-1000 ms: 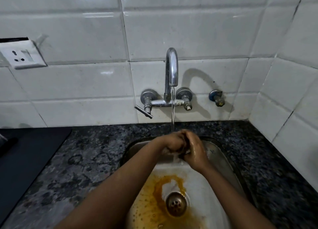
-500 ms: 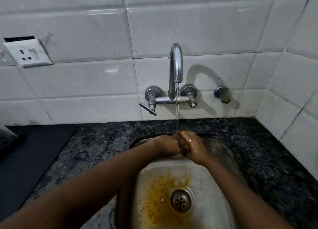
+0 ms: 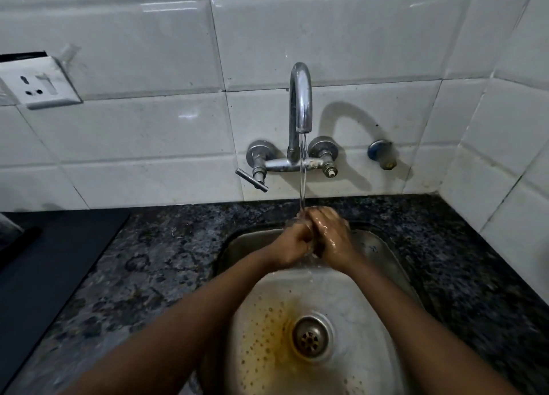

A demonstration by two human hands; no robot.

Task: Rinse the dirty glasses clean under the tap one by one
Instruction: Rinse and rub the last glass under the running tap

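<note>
Steel, dull and water-marked, makes up the square sink basin (image 3: 368,278), with an orange-brown stain pooled just left of its round metal drain (image 3: 310,336). Only the head view is given. Both hands meet over the back of the basin, straight under the thin stream from the curved chrome wall tap (image 3: 300,103). The left hand (image 3: 292,244) is curled into a fist and the wet right hand (image 3: 331,237) is folded against it, fingers closed. Between and just behind the knuckles a clear, pale rim shows, most likely the small clear glass (image 3: 292,220); it is nearly hidden, so which hand truly bears it, and which way its long axis lies, I cannot tell. The water lands at the far edge of the clasp, where that rim sits, so the glass appears to lie on the tap side of the grip. Rinsing seems under way. Speckled dark granite counter (image 3: 166,246) surrounds the sink; no other glasses are visible.
</note>
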